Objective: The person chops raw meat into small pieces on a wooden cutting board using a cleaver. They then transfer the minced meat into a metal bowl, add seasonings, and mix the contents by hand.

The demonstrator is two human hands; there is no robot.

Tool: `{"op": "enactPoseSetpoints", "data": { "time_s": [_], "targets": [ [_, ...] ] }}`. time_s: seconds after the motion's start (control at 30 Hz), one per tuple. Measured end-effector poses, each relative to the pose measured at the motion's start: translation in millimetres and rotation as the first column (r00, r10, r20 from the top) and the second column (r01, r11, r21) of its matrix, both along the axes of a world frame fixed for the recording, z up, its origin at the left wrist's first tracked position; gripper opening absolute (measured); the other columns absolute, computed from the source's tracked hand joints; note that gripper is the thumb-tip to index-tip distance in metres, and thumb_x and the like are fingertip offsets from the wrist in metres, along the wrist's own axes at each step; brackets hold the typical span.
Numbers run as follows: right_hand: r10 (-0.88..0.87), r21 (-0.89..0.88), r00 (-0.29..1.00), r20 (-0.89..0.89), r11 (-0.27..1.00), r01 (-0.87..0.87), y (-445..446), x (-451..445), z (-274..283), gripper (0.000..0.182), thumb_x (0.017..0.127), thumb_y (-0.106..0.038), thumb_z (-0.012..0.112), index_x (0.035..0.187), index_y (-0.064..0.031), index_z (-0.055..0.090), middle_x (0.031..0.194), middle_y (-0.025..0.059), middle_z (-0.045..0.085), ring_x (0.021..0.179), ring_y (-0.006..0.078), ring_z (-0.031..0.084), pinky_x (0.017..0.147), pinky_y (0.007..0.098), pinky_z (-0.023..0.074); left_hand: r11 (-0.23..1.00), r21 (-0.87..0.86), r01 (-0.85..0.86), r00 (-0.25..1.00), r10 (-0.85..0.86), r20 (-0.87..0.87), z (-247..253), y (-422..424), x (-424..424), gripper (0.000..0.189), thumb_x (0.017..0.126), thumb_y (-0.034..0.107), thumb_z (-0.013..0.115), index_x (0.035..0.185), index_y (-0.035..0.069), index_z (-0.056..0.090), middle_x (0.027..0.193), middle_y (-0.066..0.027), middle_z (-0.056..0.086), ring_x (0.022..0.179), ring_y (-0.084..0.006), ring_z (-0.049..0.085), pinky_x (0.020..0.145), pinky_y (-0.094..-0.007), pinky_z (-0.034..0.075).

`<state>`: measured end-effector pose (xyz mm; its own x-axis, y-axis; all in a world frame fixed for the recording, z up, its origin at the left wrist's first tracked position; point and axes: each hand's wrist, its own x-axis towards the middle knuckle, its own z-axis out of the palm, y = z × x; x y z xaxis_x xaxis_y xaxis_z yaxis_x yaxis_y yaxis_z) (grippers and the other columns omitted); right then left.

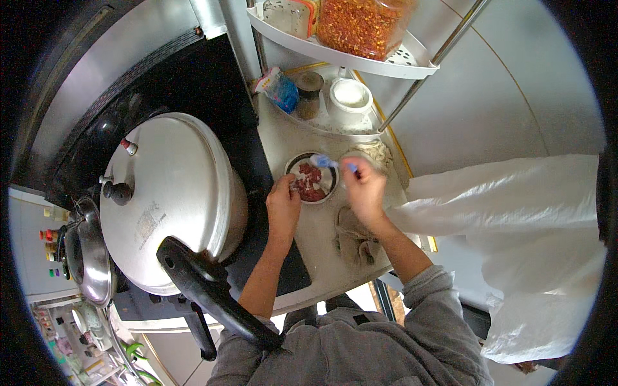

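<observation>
A small metal bowl (333, 186) stands on the pale countertop, holding pieces of dark red raw meat (309, 186) with white matter, perhaps powder, among them. My left hand (284, 207) grips the bowl's left rim. Over the bowl's upper right side, my right hand (364, 190) holds a small blue plastic spoon (324, 161) by its handle. The spoon's head is above the bowl; motion blurs it and the hand, so what it carries cannot be made out. Right of the bowl lies a crumpled cloth (355, 234), partly behind my right wrist.
A large pressure cooker (164, 193) sits on the black stove (203, 82) at left, its black handle (217, 299) reaching towards me. A corner rack (333, 128) behind the bowl bears a white pot (350, 99), a jar (309, 94) and chili flakes (359, 26). White plastic sheeting (521, 202) hangs right.
</observation>
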<state>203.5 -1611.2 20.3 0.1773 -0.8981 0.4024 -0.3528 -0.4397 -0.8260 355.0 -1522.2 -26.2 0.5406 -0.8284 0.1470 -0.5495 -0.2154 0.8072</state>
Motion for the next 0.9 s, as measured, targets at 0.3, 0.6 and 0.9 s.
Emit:
{"op": "enactPoseSetpoints", "data": {
  "time_s": [0.3, 0.6, 0.9],
  "targets": [
    [0.075, -0.297, 0.97, -0.229, 0.944, -0.143, 3.7, -7.4, 9.0, 0.008, 0.08, 0.0, 0.067, 0.087, -0.0034, 0.067, 0.078, 0.0123, 0.065, 0.063, 0.0271, 0.064, 0.056, 0.0337, 0.0503, 0.993, 0.017, 0.115, 0.985, -0.116, 0.124, 4.1, -8.5, -2.1, 0.036, 0.075, -0.003, 0.065, 0.11, 0.0, 0.058, 0.11, -0.021, 0.061, 0.1, -0.0379, 0.061, 0.085, -0.0444, 0.049],
    [-0.278, -0.348, 0.939, -0.205, 0.917, 0.196, -109.5, 5.7, 25.8, 0.011, 0.086, -0.014, 0.062, 0.093, -0.0077, 0.068, 0.089, 0.0152, 0.067, 0.076, 0.0362, 0.065, 0.068, 0.0472, 0.0509, 0.918, 0.253, 0.307, 0.788, -0.394, 0.473, -30.4, -47.1, 0.3, 0.026, 0.078, 0.006, 0.064, 0.104, 0.007, 0.064, 0.107, -0.0154, 0.063, 0.092, -0.0361, 0.062, 0.077, -0.0415, 0.052],
    [-0.158, -0.171, 0.79, -0.592, 0.983, 0.069, -103.9, 11.7, 27.2, 0.022, 0.091, -0.021, 0.054, 0.1, -0.0058, 0.068, 0.095, 0.0202, 0.069, 0.083, 0.041, 0.066, 0.074, 0.0501, 0.0535, 0.931, 0.134, 0.34, 0.93, -0.354, 0.097, 8.6, -38.1, 13.2, 0.024, 0.077, 0.01, 0.066, 0.101, 0.007, 0.065, 0.096, -0.0145, 0.063, 0.085, -0.0312, 0.064, 0.07, -0.0418, 0.052]
  ]
}}
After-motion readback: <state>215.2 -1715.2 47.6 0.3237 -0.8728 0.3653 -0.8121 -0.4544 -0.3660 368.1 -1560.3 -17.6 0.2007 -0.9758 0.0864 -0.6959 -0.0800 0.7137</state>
